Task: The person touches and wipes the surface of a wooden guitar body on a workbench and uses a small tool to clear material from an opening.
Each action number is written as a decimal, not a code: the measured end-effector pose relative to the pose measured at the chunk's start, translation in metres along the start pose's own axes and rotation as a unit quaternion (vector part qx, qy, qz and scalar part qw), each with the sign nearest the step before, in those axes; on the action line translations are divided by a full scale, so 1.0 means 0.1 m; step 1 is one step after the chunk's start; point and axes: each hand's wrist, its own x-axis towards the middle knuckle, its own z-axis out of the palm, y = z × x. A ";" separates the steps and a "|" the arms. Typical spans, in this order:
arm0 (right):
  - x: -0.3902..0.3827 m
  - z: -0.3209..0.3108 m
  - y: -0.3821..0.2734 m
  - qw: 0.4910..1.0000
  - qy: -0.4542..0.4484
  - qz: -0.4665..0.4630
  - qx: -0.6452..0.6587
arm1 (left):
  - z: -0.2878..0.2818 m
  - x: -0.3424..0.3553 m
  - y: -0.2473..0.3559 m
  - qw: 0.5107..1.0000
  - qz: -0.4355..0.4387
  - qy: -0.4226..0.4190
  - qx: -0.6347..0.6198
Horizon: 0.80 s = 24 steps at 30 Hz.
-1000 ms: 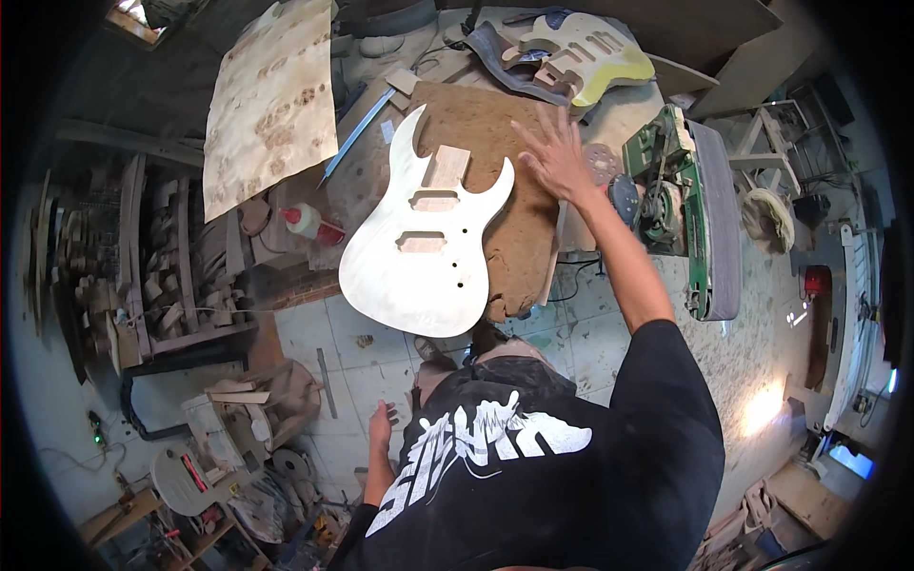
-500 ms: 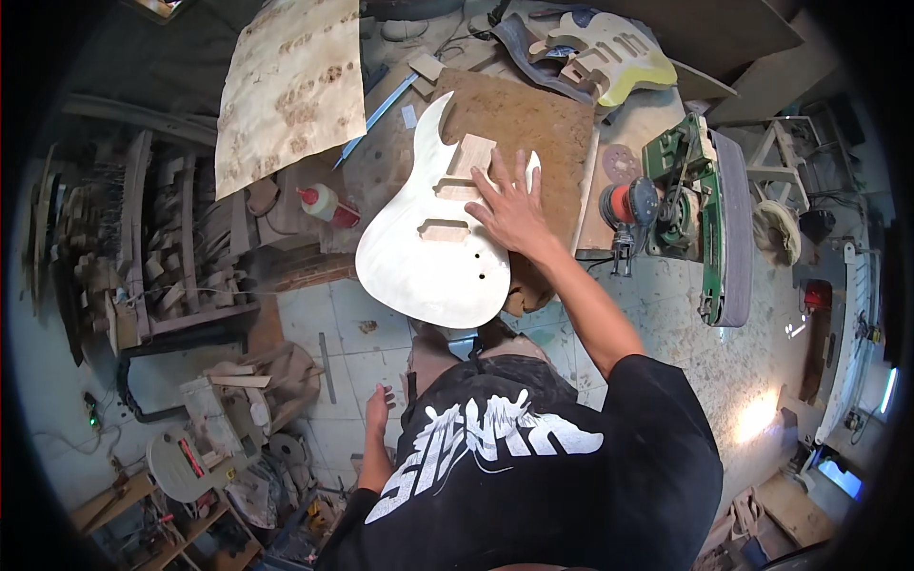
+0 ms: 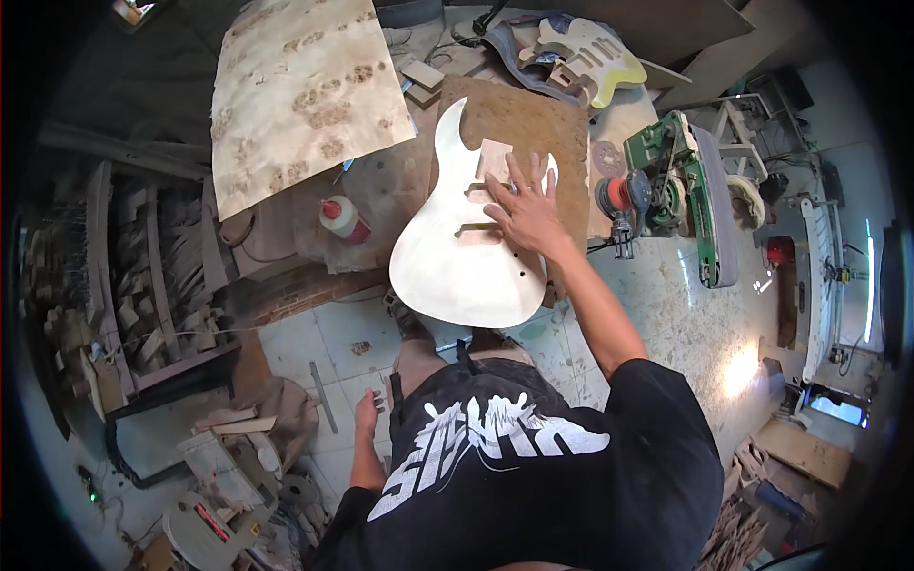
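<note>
A pale, cream-white electric guitar body [image 3: 447,262] with two horns, routed cavities and small drilled holes lies on a worn brown board [image 3: 571,143]. My right hand [image 3: 526,214] rests on its upper right part beside the cavities, palm down and fingers spread. Low at my left side, my left hand [image 3: 367,411] hangs with loosely bent fingers and holds nothing visible. A sheet of burl-patterned veneer [image 3: 305,105] covers the workbench's far left. Between that sheet and the guitar body stands a glue bottle [image 3: 343,221] with a red cap.
A green belt sander [image 3: 705,205] and an orange-and-black random orbital sander [image 3: 619,198] sit to the right. Another guitar body [image 3: 595,59], white with a yellow edge, lies at the back. Wood offcuts fill a rack [image 3: 157,276] on the left. Tiled floor [image 3: 328,347] shows below the bench.
My view has shifted, so the bench things appear displaced. The right hand stays spread on the guitar body and sits slightly lower on it. The left hand still hangs at my side.
</note>
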 end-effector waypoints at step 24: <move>-0.09 0.10 -0.20 0.988 0.010 0.153 -0.023 | -0.81 0.57 0.60 0.993 0.062 -0.056 0.079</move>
